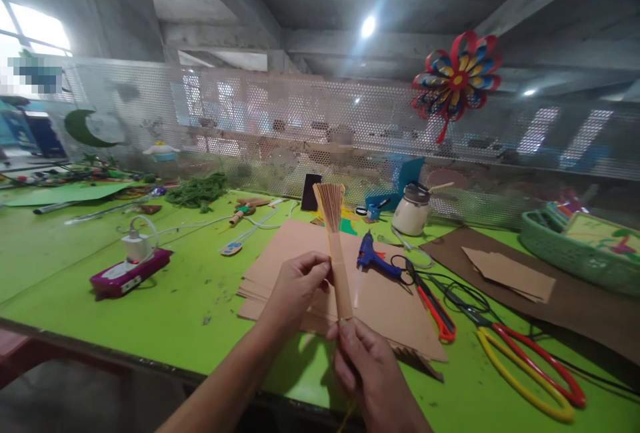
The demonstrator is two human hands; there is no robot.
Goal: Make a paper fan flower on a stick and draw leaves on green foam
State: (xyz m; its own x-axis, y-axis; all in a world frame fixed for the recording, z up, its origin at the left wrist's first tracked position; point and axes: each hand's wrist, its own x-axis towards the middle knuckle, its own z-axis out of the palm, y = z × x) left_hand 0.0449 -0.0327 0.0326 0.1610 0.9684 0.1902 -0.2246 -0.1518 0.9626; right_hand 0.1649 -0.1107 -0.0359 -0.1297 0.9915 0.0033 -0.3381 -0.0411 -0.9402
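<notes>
A folded brown-paper fan strip (pixel 335 239) stands upright in front of me, its pleated top spread a little. My left hand (pixel 295 286) pinches its middle from the left. My right hand (pixel 367 369) grips its lower end from below. Both hands hover above a stack of brown cardboard sheets (pixel 390 299) lying on the green table (pixel 200 299).
A blue glue gun (pixel 373 256), an orange-handled cutter (pixel 435 309) and red-and-yellow scissors (pixel 525 359) lie right of the stack. A white glue jar (pixel 413 209), a green basket (pixel 575 249), a purple box (pixel 130 273) and a perforated screen with a paper flower (pixel 457 79) surround them.
</notes>
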